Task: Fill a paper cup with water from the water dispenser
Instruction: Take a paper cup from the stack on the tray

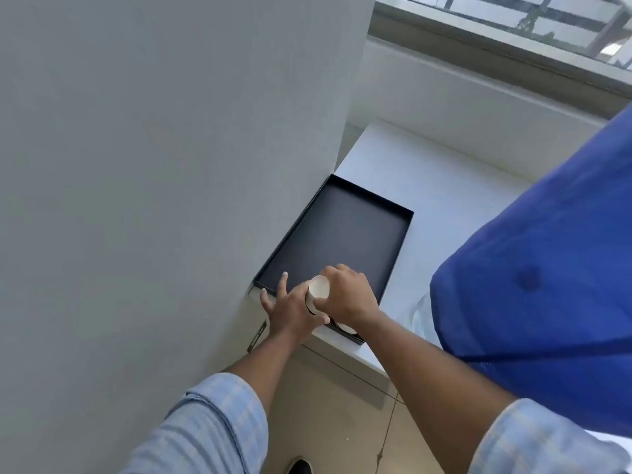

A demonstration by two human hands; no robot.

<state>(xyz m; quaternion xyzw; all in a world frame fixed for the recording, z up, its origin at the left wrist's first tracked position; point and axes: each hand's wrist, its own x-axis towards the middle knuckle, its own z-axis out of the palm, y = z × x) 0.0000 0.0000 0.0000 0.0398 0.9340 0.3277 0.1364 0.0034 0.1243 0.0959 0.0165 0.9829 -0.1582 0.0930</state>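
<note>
A white paper cup (318,287) tops a short stack of cups at the near corner of a black tray (337,230). My right hand (349,295) is closed around the top cup from the right. My left hand (289,307) steadies the stack below from the left, its fingers partly spread against the tray's edge. Another white cup (346,328) shows under my right wrist. The big blue water bottle (540,302) of the dispenser fills the right side; its tap is hidden.
The tray lies on a white counter (434,186) next to a grey wall panel (171,165) on the left. A window (513,15) runs along the top right. Below the counter are a tiled floor and a dark shoe (301,466).
</note>
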